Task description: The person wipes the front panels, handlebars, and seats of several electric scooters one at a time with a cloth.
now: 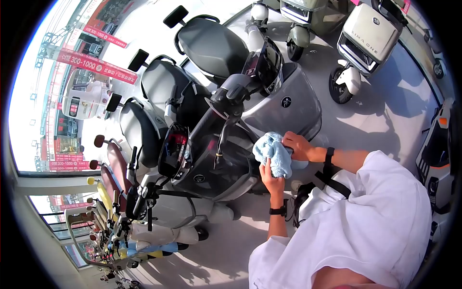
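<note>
A bunched light-blue cloth (pixel 273 151) is between my two hands, beside the lower front of a dark grey scooter (pixel 221 166). My left hand (pixel 272 179) grips the cloth's near edge, with its fingers pointing up along it. From the right, my right hand (pixel 297 146) has its fingers closed on the cloth's upper side. A small dark patch shows between that hand and the cloth; I cannot make out what it is. Part of the cloth hangs below my right hand. Whether the cloth touches the scooter is hard to tell.
Another grey scooter with a rounded front panel (pixel 288 103) stands just beyond my hands. A cream scooter (pixel 370 41) is at the upper right. More parked scooters line the left side by the windows. An orange-and-grey vehicle (pixel 435 149) stands at the right edge.
</note>
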The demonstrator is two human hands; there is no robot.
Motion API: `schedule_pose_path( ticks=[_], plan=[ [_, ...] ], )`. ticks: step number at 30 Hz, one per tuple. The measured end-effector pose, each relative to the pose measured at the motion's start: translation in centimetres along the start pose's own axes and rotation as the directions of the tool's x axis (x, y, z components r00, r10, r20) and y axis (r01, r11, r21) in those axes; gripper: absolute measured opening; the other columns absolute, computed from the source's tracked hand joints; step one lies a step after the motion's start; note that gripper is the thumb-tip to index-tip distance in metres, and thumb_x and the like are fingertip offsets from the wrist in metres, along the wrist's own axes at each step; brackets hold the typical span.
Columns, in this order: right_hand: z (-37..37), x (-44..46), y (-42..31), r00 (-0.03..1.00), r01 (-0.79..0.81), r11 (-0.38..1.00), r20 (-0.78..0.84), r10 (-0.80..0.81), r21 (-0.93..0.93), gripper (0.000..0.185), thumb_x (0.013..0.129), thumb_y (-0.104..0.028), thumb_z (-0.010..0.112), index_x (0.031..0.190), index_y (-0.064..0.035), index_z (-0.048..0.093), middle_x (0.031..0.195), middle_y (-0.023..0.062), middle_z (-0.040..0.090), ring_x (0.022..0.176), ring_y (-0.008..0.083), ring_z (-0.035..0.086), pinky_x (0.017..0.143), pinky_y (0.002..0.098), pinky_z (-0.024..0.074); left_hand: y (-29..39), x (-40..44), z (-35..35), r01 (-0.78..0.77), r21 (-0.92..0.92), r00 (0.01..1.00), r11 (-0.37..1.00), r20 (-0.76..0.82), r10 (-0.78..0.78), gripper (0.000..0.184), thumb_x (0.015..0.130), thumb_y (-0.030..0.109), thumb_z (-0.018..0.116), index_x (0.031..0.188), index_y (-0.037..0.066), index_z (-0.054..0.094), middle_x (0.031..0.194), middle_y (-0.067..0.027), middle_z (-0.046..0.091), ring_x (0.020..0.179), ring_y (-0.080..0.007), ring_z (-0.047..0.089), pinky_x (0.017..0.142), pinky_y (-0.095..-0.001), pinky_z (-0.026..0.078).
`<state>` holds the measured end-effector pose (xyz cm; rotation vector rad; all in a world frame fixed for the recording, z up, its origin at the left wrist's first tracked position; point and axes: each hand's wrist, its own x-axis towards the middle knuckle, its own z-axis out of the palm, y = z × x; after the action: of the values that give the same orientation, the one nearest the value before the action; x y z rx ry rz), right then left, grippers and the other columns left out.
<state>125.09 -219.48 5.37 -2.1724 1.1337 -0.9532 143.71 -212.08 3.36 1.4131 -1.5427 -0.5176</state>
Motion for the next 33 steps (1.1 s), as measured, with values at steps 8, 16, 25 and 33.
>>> schedule_pose_path(
  ticks=[8, 16, 25, 33],
  plan=[
    [-19.0, 14.6, 5.2, 0.781, 0.187, 0.961, -0.562, -0.271, -0.203, 0.037, 0.077, -0.007, 0.068, 0.113, -0.0044, 0.064, 0.112, 0.0104, 0.057, 0.105, 0.0310, 0.055, 0.090, 0.0407, 0.0475, 17.0, 21.7, 10.6, -0.293, 0.489, 0.914, 0.822, -0.111, 0.391, 0.061, 0.072, 0.009, 0.072, 0.130, -0.001, 0.054, 0.123, -0.0232, 0.051, 0.121, -0.0475, 0.046, 0.101, -0.0524, 0.039],
    [-18.2, 23.0, 12.4, 0.877, 0.445, 0.893, -0.230, -0.421, 0.063, 0.045, 0.082, -0.009, 0.061, 0.124, 0.0046, 0.054, 0.125, 0.0190, 0.055, 0.124, 0.0360, 0.049, 0.110, 0.0456, 0.0355, 15.9, 28.7, 14.6, 0.099, 0.598, 0.947, 0.795, -0.302, 0.109, 0.044, 0.072, 0.007, 0.068, 0.113, -0.001, 0.056, 0.107, -0.0208, 0.058, 0.101, -0.0422, 0.056, 0.088, -0.0455, 0.045],
    [-19.2, 25.6, 15.5, 0.848, 0.529, 0.832, -0.077, -0.524, 0.168, 0.040, 0.076, -0.010, 0.063, 0.114, 0.0018, 0.058, 0.110, 0.0155, 0.060, 0.108, 0.0329, 0.055, 0.100, 0.0421, 0.0417, 16.9, 29.2, 16.4, 0.167, 0.728, 0.927, 0.665, -0.347, 0.146, 0.037, 0.072, 0.010, 0.071, 0.104, 0.001, 0.056, 0.099, -0.0190, 0.058, 0.096, -0.0409, 0.057, 0.084, -0.0475, 0.044],
    [-21.3, 27.3, 19.5, 0.859, 0.494, 0.794, -0.059, -0.509, 0.354, 0.041, 0.078, -0.012, 0.067, 0.116, 0.0012, 0.058, 0.111, 0.0159, 0.061, 0.105, 0.0332, 0.059, 0.094, 0.0392, 0.0478, 17.2, 32.6, 19.5, 0.060, 0.773, 0.963, 0.631, -0.211, 0.168, 0.038, 0.065, 0.009, 0.071, 0.101, 0.004, 0.060, 0.091, -0.0140, 0.058, 0.090, -0.0350, 0.058, 0.082, -0.0431, 0.045]
  ],
)
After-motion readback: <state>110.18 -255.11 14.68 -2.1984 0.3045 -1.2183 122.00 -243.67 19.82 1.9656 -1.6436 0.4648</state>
